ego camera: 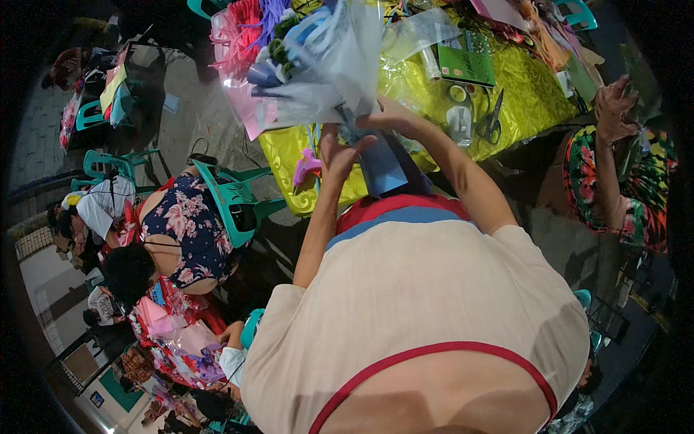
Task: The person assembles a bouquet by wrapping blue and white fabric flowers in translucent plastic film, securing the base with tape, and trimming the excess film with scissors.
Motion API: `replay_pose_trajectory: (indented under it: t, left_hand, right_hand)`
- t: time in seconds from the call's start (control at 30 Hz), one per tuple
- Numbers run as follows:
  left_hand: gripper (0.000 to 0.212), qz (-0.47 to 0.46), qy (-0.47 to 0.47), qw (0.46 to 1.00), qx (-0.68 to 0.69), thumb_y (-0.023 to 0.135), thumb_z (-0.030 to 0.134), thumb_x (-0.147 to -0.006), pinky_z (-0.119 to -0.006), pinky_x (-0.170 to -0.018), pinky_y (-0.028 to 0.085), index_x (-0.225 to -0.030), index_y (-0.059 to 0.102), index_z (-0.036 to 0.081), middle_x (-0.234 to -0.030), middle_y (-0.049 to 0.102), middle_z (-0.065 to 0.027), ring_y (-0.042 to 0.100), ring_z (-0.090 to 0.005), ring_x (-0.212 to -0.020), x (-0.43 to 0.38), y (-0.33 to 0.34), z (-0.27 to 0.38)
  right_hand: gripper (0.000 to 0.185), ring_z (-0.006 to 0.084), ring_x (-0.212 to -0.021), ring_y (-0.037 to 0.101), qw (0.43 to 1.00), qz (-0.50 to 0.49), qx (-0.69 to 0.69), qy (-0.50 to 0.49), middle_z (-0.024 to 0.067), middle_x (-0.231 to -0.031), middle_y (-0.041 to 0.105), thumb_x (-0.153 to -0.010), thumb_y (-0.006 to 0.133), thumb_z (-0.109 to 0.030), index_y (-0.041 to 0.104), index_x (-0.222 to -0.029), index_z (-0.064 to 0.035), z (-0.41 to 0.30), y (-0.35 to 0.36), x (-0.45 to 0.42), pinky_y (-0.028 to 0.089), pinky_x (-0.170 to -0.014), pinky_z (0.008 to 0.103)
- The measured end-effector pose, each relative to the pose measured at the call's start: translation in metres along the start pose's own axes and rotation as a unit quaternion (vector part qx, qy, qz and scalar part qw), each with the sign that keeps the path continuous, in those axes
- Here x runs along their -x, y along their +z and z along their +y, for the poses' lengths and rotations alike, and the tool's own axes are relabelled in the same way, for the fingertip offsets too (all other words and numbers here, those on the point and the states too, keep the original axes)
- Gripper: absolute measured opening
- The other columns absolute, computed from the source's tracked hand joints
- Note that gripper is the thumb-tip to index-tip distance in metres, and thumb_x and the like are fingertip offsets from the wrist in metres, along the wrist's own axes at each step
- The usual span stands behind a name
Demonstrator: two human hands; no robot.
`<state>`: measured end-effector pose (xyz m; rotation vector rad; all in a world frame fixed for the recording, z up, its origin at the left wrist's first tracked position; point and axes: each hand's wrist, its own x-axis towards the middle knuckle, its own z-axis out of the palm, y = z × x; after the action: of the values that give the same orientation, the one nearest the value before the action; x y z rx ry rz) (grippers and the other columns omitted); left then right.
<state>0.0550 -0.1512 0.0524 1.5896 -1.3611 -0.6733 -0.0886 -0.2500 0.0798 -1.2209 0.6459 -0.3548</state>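
A bouquet [347, 65] in whitish translucent wrapping lies across the table's near side, its blue and dark green fuzzy pieces showing at the left. Blue-grey paper [384, 165] covers its lower end, which reaches close to my waist. My right hand [393, 116] grips the narrow neck of the wrap from the right. On the other side, my left hand [339, 154] holds the neck, with its thumb across the front and its fingers partly hidden. Left of that hand, a pink glue gun [306, 167] rests on the yellow table cover [287, 190].
Scissors [492, 122], a white tape dispenser [460, 125] and a green pack [466, 62] lie to the right. Red fuzzy stems [244, 38] are piled at the far left. A co-worker's hand [615, 108] is raised at right. A green plastic chair [233, 206] stands left.
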Motion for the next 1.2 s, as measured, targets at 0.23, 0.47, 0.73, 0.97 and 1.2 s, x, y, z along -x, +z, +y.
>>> replay_pose_trajectory:
  t: [0.23, 0.47, 0.73, 0.97, 1.2]
  left_hand:
    - [0.025, -0.047, -0.244, 0.942, 0.226, 0.061, 0.02, -0.08, -0.025, -0.071, 0.043, -0.096, 0.061, 0.001, -0.089, 0.063, -0.004, 0.056, -0.0111, -0.078, 0.009, -0.021, -0.034]
    - [0.016, 0.022, -0.239, 0.928, 0.285, 0.061, 0.009, -0.078, -0.024, -0.065, 0.046, -0.089, 0.06, -0.002, -0.081, 0.061, -0.0053, 0.057, -0.012, -0.075, 0.002, -0.033, -0.055]
    - [0.029, 0.05, -0.381, 0.823, 0.418, 0.057, 0.023, -0.083, -0.028, -0.065, 0.047, -0.104, 0.052, 0.003, -0.09, 0.056, -0.0042, 0.054, -0.0149, -0.076, 0.007, -0.018, -0.09]
    - [0.058, 0.005, -0.261, 0.954, 0.145, 0.068, 0.039, -0.07, -0.028, -0.067, 0.042, -0.101, 0.05, -0.005, -0.08, 0.06, -0.0097, 0.055, -0.0161, -0.072, 0.002, 0.004, -0.054]
    - [0.058, 0.116, -0.028, 0.975, -0.186, 0.07, 0.035, -0.068, -0.031, -0.068, 0.044, -0.101, 0.05, -0.008, -0.083, 0.061, -0.0168, 0.058, -0.0244, -0.073, 0.006, 0.008, -0.045]
  right_hand:
    - [0.05, 0.0112, -0.086, 0.051, 0.994, -0.002, -0.103, 0.044, 0.0037, -0.097, 0.054, -0.074, 0.064, -0.027, 0.046, -0.113, -0.0022, 0.024, -0.009, -0.004, 0.041, -0.077, 0.026]
    - [0.046, 0.0091, -0.084, 0.05, 0.992, -0.044, -0.06, 0.106, 0.0024, -0.096, 0.054, -0.077, 0.06, -0.034, 0.049, -0.109, -0.003, 0.035, -0.018, -0.016, 0.039, -0.073, 0.0229]
    - [0.041, 0.0078, -0.087, 0.05, 0.989, -0.053, -0.084, 0.108, 0.0033, -0.1, 0.054, -0.082, 0.056, -0.031, 0.049, -0.11, -0.0027, 0.045, -0.021, -0.021, 0.04, -0.075, 0.022]
    - [0.04, 0.0069, -0.078, 0.053, 0.984, -0.028, -0.104, 0.14, 0.0014, -0.092, 0.057, -0.081, 0.057, -0.034, 0.051, -0.106, -0.0037, 0.045, -0.021, -0.017, 0.044, -0.069, 0.0231]
    - [0.039, 0.0076, -0.073, 0.054, 0.976, -0.031, -0.136, 0.166, 0.0017, -0.09, 0.057, -0.081, 0.057, -0.034, 0.052, -0.105, -0.0032, 0.046, -0.018, -0.023, 0.045, -0.064, 0.0233]
